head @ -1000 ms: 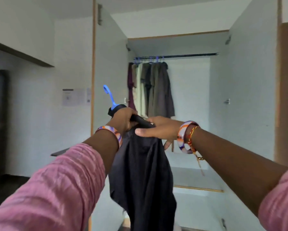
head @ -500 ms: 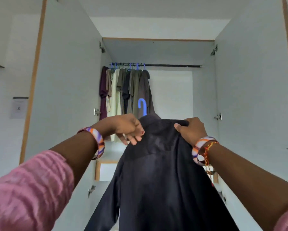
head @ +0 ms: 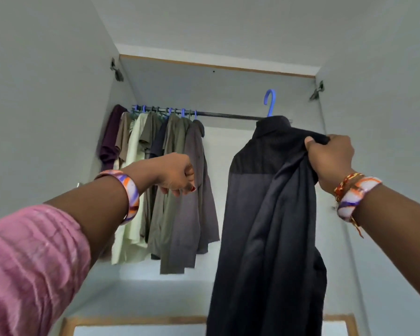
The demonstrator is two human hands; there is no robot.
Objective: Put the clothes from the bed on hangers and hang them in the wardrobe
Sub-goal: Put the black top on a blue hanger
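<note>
A black shirt [head: 267,214] hangs on a blue hanger [head: 269,103] whose hook rises just above the dark wardrobe rail [head: 228,115], at the rail's right part. My right hand [head: 330,158] grips the shirt's right shoulder and holds it up. My left hand [head: 175,174] is apart from the black shirt, in front of the hung clothes with its fingers curled and nothing visible in them.
Several shirts [head: 165,180] in purple, cream, olive and grey hang bunched at the rail's left end on blue hangers. The open wardrobe doors [head: 46,105] flank both sides. A wood-edged shelf [head: 136,321] lies below.
My right hand has lifted the black shirt up and to the right, bringing the hanger hook to the rail. My left hand has let go of the shirt and moved left toward the hung clothes.
</note>
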